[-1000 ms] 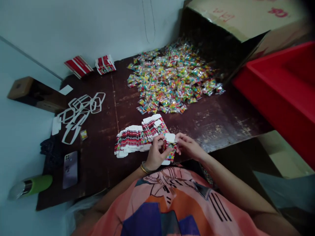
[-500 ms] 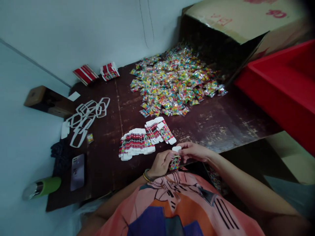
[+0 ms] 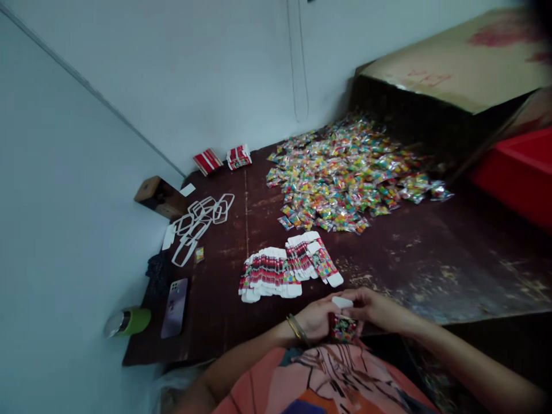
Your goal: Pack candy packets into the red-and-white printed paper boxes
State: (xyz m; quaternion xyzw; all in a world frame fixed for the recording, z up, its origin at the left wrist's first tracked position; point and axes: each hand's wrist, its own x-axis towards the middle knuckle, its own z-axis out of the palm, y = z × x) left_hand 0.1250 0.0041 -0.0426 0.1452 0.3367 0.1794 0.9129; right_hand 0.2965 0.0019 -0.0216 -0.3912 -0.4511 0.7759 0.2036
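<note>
At the table's near edge, close to my body, my left hand (image 3: pixel 318 319) and my right hand (image 3: pixel 366 309) hold one small printed candy box (image 3: pixel 344 329) between them. Its white end flap (image 3: pixel 342 302) stands up at the top. The left fingers wrap its left side, while the right fingers close on its upper right by the flap; some fingertips are hidden behind it. Just beyond my hands lies a fanned row of flattened candy boxes (image 3: pixel 269 275). Farther back spreads a big heap of clear candy packets (image 3: pixel 336 178) with colourful sweets.
White looped bands (image 3: pixel 194 227) and a single candy packet (image 3: pixel 199 254) lie on the left. A phone (image 3: pixel 175 307), a green bottle (image 3: pixel 138 321) and a wooden block (image 3: pixel 159 195) line that edge. Red-and-white bundles (image 3: pixel 207 161) stand by the wall. A cardboard box (image 3: pixel 448 69) and red bin (image 3: pixel 521 172) are right.
The view has swung left and up, so everything appears farther right and lower. Both hands still hold the box, with the right fingers now nearer its flap.
</note>
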